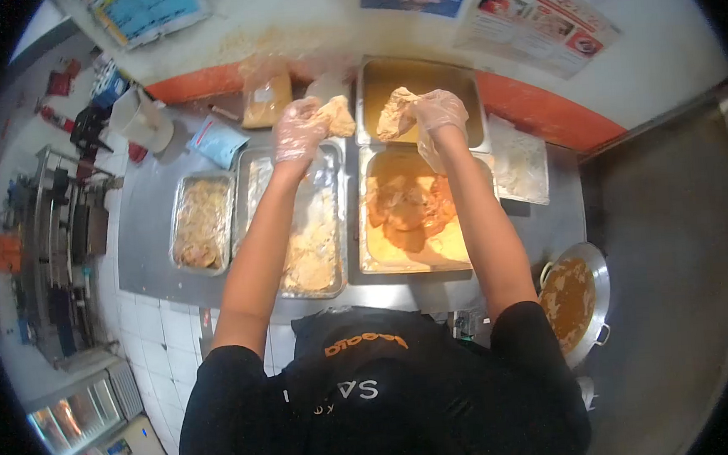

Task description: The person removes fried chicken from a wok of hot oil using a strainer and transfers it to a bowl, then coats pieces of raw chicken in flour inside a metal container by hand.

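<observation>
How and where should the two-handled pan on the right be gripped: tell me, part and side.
Best gripped, I'd say, by both loop handles at once: the upper-left one and the lower-right one, each from outside the rim. They sit on roughly opposite sides of the round pan, which should help keep it level, as there is brownish liquid inside.

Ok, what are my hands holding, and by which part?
Left hand: a coated piece of food, by its left end. Right hand: another coated piece, by its right end.
</observation>
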Action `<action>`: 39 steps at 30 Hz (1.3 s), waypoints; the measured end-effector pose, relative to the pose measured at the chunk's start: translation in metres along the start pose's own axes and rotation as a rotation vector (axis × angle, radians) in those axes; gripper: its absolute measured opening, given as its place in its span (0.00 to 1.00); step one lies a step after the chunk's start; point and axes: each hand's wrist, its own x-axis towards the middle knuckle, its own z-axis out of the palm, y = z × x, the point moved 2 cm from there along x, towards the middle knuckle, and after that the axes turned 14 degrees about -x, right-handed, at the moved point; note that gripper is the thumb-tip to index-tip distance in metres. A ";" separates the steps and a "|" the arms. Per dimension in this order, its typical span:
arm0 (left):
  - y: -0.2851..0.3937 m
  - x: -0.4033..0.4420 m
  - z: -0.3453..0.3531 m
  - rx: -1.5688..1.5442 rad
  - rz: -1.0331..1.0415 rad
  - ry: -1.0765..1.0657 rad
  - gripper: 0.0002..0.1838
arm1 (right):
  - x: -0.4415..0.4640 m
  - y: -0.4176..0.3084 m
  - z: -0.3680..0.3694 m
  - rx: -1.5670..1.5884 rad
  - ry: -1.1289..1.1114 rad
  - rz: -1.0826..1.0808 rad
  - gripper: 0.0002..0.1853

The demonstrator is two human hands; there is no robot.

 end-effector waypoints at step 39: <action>-0.079 0.070 0.166 0.813 0.463 -0.215 0.06 | 0.078 0.068 -0.012 0.117 0.164 0.144 0.15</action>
